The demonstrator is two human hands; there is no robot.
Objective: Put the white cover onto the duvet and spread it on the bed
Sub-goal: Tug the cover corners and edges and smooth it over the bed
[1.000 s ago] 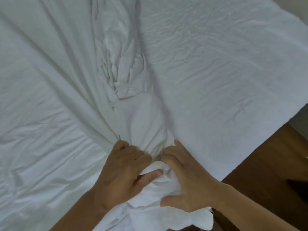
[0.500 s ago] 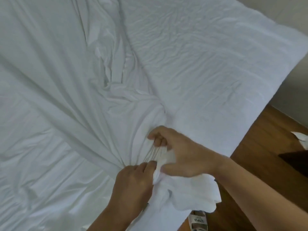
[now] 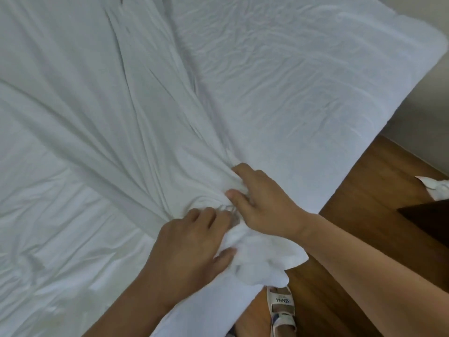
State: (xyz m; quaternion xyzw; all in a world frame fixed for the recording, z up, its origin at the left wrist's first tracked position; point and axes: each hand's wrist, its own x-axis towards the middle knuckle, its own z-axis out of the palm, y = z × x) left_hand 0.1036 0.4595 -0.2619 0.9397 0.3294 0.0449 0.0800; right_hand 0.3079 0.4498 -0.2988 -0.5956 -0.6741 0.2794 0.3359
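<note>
A smooth white cover [image 3: 102, 113] lies over the left and middle of the bed, drawn into tight folds that run down to my hands. The thicker, crinkled white duvet [image 3: 303, 88] shows uncovered on the right. A bunched duvet corner [image 3: 264, 261] sticks out over the near bed edge. My left hand [image 3: 192, 249] grips the gathered fabric at that corner, thumb pressed into the bunch. My right hand [image 3: 262, 203] sits just above it, fingers curled into the cover's folds where they meet the duvet.
Brown wooden floor [image 3: 359, 195] runs along the bed's right side. A sandalled foot [image 3: 281, 310] stands by the near edge. A white scrap [image 3: 437, 188] and a dark object [image 3: 430, 220] lie at the far right. A pale wall [image 3: 418, 122] rises behind.
My right hand has moved up and slightly right along the gathered folds. My left hand shifted up onto the bunch. The folds in the cover are pulled straighter and tighter.
</note>
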